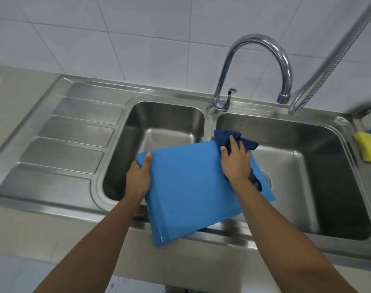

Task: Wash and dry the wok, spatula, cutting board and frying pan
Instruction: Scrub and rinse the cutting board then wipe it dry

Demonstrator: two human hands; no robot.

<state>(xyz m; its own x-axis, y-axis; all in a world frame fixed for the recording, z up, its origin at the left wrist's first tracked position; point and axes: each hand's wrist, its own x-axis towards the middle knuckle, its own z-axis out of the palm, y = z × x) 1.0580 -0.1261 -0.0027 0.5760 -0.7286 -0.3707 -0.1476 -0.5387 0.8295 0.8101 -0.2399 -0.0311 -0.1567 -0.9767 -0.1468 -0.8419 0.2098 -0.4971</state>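
Item one: we log a blue cutting board [193,187], held tilted above the sink. It lies across the divider between the two basins, with its near corner out over the sink's front rim. Its face shines wet along the near edge. A handle slot [257,183] sits at its right side, partly covered by the right wrist.

Item two: left hand [138,178]. We find it gripping the board's far left corner, thumb on the top face and fingers under the edge.

Item three: right hand [235,161]. Its fingers are curled around a dark blue cloth [223,137], which it presses on the board's far right corner. Part of the cloth hangs past the edge.

Item four: a stainless double sink. The left basin [169,127] is the smaller, and the right basin [307,166] shows a drain [267,179] just beside the board's right edge. A ribbed drainboard [64,140] adjoins on the left.

Item five: a chrome gooseneck faucet [265,45] behind the divider, lever [231,94] at its base, spout over the right basin. A metal hose [328,60] loops down beside it.

Item six: a yellow sponge [368,149] on the sink's right rim.

Surroundings: we note a pale counter [15,92] and a white tiled wall [116,28].
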